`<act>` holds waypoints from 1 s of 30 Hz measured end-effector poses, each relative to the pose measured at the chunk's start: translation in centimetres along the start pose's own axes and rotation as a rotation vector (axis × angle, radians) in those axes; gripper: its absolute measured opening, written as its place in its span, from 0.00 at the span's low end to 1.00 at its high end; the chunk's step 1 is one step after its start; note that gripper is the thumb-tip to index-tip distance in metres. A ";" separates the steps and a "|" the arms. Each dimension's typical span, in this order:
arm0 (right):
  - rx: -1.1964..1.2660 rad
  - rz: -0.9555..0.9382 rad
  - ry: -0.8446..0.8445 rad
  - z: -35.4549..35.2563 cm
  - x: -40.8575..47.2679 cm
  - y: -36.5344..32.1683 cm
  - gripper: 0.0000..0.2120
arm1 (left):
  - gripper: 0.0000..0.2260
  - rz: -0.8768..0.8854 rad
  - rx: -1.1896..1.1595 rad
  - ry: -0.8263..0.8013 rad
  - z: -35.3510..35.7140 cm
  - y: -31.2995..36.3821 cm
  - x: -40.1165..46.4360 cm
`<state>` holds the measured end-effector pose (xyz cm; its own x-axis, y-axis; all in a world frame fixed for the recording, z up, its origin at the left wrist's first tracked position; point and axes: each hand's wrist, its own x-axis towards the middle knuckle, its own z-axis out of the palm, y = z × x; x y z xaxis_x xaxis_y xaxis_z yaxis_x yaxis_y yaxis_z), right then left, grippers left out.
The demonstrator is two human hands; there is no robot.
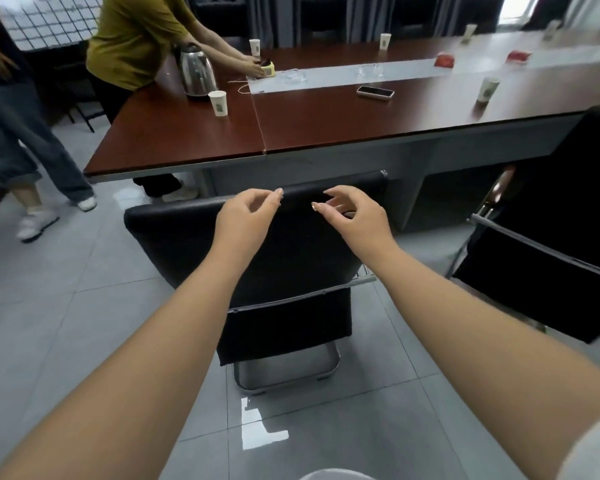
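— Far left, on the grey tiled floor (66, 271), who's that?
— Person in blue jeans and white sneakers (21, 150), standing. Next over, a person in an olive-green shirt (136, 39) leans over the long red-brown wooden desk (187, 140), both hands at a small yellow box (269, 69).
— Desk items at that end?
— Stainless-steel electric kettle (197, 71), with a white paper cup (218, 103) just in front of it. Can't tell if they touch.
— Main object?
— Black padded chair with a chrome sled base (291, 265). It's on the floor, drawn up near the desk edge, backrest toward the camera.
— Hands?
— Left hand (246, 216) is at the backrest's top edge, fingers loosely curled, holding nothing. Right hand (355, 220) is just beside it at the same edge, fingers half spread, also holding nothing. Can't tell if either touches the backrest.
— Further right?
— Dark smartphone in a pale case (375, 92) lies flat on the desk. A second white paper cup (487, 89) stands well apart from it. A second black chair (551, 237) is at the right edge.
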<state>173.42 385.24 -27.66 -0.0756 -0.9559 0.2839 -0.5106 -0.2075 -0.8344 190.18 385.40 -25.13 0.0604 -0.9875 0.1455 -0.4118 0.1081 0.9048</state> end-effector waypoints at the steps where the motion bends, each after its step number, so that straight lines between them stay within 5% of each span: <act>1: 0.047 0.035 0.030 0.0 -0.2 -0.1 0.12 | 0.09 -0.022 -0.047 -0.023 0.4 0.2 0.1; 8: 0.308 0.240 0.218 -2.4 -2.8 0.8 0.05 | 0.11 -0.143 -0.242 -0.164 4.7 1.0 -0.3; 15: 0.271 0.384 0.260 -5.9 -4.9 3.7 0.13 | 0.12 -0.153 -0.293 -0.269 10.2 2.0 -2.0; 30: 0.296 0.448 0.324 -19.8 -6.0 12.9 0.13 | 0.13 -0.209 -0.312 -0.344 27.6 7.6 -4.7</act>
<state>150.36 392.45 -30.76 -0.5073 -0.8611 -0.0336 -0.1137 0.1055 -0.9879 161.65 387.72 -30.00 -0.2116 -0.9667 -0.1440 -0.1286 -0.1185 0.9846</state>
